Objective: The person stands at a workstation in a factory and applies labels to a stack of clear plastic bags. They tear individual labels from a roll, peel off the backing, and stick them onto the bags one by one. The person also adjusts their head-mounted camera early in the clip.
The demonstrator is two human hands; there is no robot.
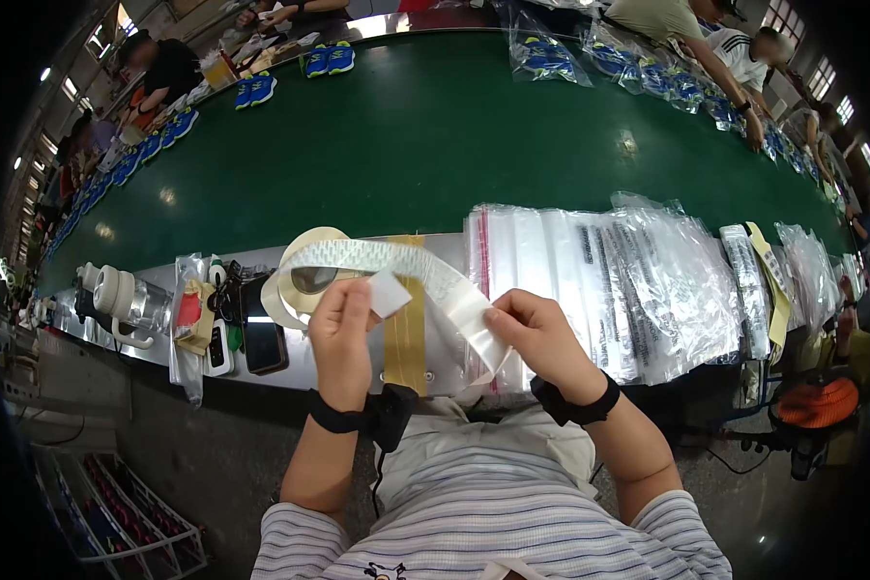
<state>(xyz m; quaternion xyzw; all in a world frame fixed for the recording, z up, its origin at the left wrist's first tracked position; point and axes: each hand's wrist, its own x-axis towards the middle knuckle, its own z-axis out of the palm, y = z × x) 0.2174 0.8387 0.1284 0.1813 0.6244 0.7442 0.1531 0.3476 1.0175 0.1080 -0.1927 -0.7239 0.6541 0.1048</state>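
Note:
A small white square sticker (391, 294) is pinched between the thumb and fingers of my left hand (340, 333). My right hand (543, 338) grips the loose end of a pale, shiny label strip (445, 286), thumb and fingers closed on it. That strip arches from the roll of labels (278, 302), which sits on the metal ledge behind my left hand and is partly hidden by it. To the right of my right hand lies a wide stack of clear plastic bags (638, 290). Brown tape (405, 343) runs down the ledge between my hands.
Beyond the ledge stretches a green conveyor belt (406, 145) carrying blue shoes (331, 60), some bagged. On the left stand a clear jug (143, 302), a phone (265, 338) and a small box (195, 319). An orange fan (815, 403) is at lower right. Co-workers line the far side.

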